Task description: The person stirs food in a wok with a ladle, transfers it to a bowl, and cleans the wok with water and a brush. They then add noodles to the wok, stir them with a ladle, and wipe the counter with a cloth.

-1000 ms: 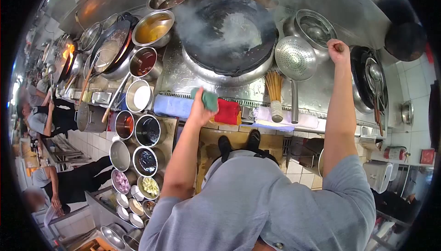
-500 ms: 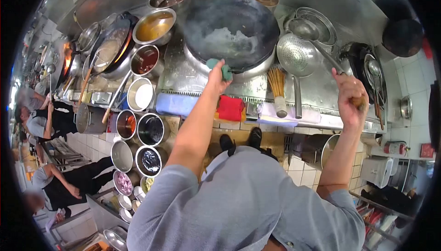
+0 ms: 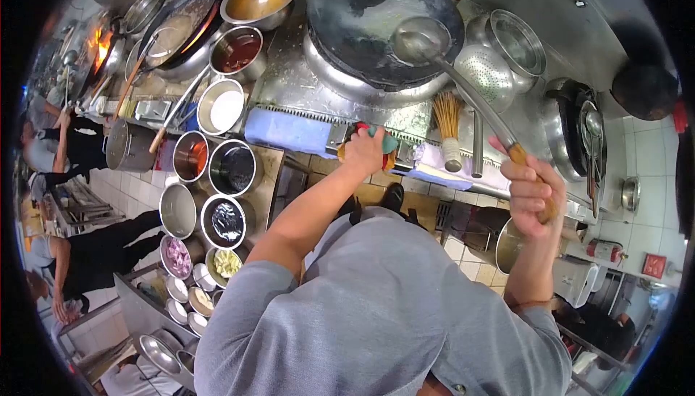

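Note:
My right hand (image 3: 534,192) is closed round the wooden handle of a long steel ladle (image 3: 481,95). The ladle's bowl sits inside the dark wok (image 3: 340,48), over pale, steaming liquid. My left hand (image 3: 364,151) is at the stove's front edge, closed on a green cloth (image 3: 385,139), with red and yellow cloth showing beside it. A bamboo brush (image 3: 447,124) lies to the right of that hand. A perforated strainer (image 3: 483,77) rests beyond the brush, close to the wok's right side.
Bowls of amber liquid (image 3: 259,1) and red sauce (image 3: 236,50) stand left of the wok. Several pots of sauces and chopped ingredients line the left side. A second wok (image 3: 184,27) has flame near its rim. Co-workers (image 3: 54,150) stand at far left.
My left hand has left the wok's near rim with the green cloth and come down to the stove edge. The ladle's bowl has moved from beside the strainer into the wok.

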`<state>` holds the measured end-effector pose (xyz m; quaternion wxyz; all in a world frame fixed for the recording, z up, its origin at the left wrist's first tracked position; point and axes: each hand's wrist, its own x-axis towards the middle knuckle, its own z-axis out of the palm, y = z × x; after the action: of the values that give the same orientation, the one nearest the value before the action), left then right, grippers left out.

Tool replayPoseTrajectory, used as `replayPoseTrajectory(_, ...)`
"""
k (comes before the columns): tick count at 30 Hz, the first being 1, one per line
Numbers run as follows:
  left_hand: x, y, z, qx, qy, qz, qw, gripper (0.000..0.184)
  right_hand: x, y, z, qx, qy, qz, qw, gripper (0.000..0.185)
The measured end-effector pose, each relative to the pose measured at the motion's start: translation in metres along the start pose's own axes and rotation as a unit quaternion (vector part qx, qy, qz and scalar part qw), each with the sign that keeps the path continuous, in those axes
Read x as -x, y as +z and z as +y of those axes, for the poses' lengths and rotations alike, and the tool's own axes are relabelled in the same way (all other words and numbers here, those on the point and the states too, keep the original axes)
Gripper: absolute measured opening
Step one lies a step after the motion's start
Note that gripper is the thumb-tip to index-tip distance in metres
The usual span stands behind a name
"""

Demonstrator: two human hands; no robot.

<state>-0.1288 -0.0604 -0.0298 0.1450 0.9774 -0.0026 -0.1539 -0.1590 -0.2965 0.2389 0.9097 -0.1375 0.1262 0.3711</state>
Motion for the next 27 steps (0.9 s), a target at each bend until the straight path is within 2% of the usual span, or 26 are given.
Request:
replayPoseTrajectory(3,0.002,0.004,0.0,-0.031,0.024,0.005,0.999,0.048,-0.032,-0.013,0.004,0.016,0.011,-0.011,1.0,0.044)
replayPoseTrajectory(5,0.003,0.005,-0.001,-0.022,0.014,-0.003,1.0,0.051,-0.049,-0.026,0.004,0.116,-0.027,-0.025,0.993,0.045)
replayPoseTrajectory(6,0.002,0.004,-0.004,-0.013,0.006,-0.009,1.0,0.054,-0.054,-0.028,0.005,0.191,-0.05,0.018,0.98,0.045)
replayPoseTrajectory(7,0.005,-0.001,-0.005,-0.014,0.004,-0.008,1.0,0.054,-0.058,-0.031,0.005,0.19,-0.048,0.016,0.98,0.045)
replayPoseTrajectory(8,0.012,-0.004,-0.006,-0.029,0.018,0.02,0.999,0.056,-0.061,-0.037,0.005,0.356,-0.094,0.092,0.925,0.047)
replayPoseTrajectory(9,0.019,-0.008,-0.006,-0.044,0.033,0.047,0.997,0.059,-0.066,-0.045,0.005,0.508,-0.137,0.165,0.834,0.048)
replayPoseTrajectory(10,0.024,-0.013,-0.005,-0.045,0.035,0.047,0.997,0.059,-0.074,-0.056,0.001,0.507,-0.139,0.166,0.834,0.048)
replayPoseTrajectory(12,0.033,-0.025,0.002,0.026,0.095,0.174,0.98,0.069,-0.097,-0.084,-0.014,0.697,-0.211,0.233,0.645,0.048)
replayPoseTrajectory(13,0.037,-0.032,0.006,0.025,0.103,0.173,0.979,0.069,-0.11,-0.09,-0.012,0.697,-0.199,0.268,0.635,0.049)
replayPoseTrajectory(14,0.039,-0.04,0.008,0.104,0.15,0.204,0.962,0.071,-0.125,-0.094,-0.006,0.696,-0.188,0.302,0.624,0.051)
replayPoseTrajectory(16,0.046,-0.053,0.013,0.221,0.238,0.237,0.916,0.072,-0.148,-0.104,0.004,0.608,-0.177,0.273,0.724,0.045)
replayPoseTrajectory(17,0.051,-0.059,0.015,0.218,0.246,0.237,0.914,0.072,-0.154,-0.103,0.011,0.483,-0.143,0.226,0.834,0.031)
replayPoseTrajectory(18,0.056,-0.066,0.018,0.23,0.291,0.271,0.888,0.073,-0.158,-0.101,0.02,0.36,-0.115,0.181,0.908,0.02)
replayPoseTrajectory(19,0.06,-0.073,0.02,0.243,0.335,0.302,0.859,0.074,-0.157,-0.092,0.03,0.282,-0.087,0.145,0.944,0.019)
replayPoseTrajectory(20,0.06,-0.083,0.025,0.266,0.352,0.328,0.835,0.072,-0.16,-0.094,0.037,0.19,-0.037,0.068,0.979,0.019)
replayPoseTrajectory(21,0.058,-0.095,0.028,0.265,0.36,0.326,0.833,0.072,-0.159,-0.097,0.043,0.14,0.015,0.005,0.99,0.024)
replayPoseTrajectory(23,0.046,-0.117,0.033,0.302,0.348,0.421,0.781,0.064,-0.138,-0.061,0.061,0.171,0.039,0.038,0.984,0.032)
replayPoseTrajectory(24,0.031,-0.122,0.033,0.344,0.374,0.45,0.734,0.04,-0.138,-0.065,0.056,0.171,0.034,0.037,0.984,0.032)
replayPoseTrajectory(25,0.021,-0.134,0.032,0.344,0.378,0.45,0.733,0.04,-0.138,-0.077,0.048,0.319,0.013,0.032,0.947,0.037)
replayPoseTrajectory(26,0.017,-0.154,0.031,0.309,0.402,0.413,0.756,0.029,-0.137,-0.092,0.04,0.459,-0.008,0.027,0.888,0.043)
replayPoseTrajectory(27,0.013,-0.173,0.034,0.274,0.423,0.374,0.779,0.019,-0.136,-0.113,0.032,0.458,-0.009,0.028,0.888,0.043)
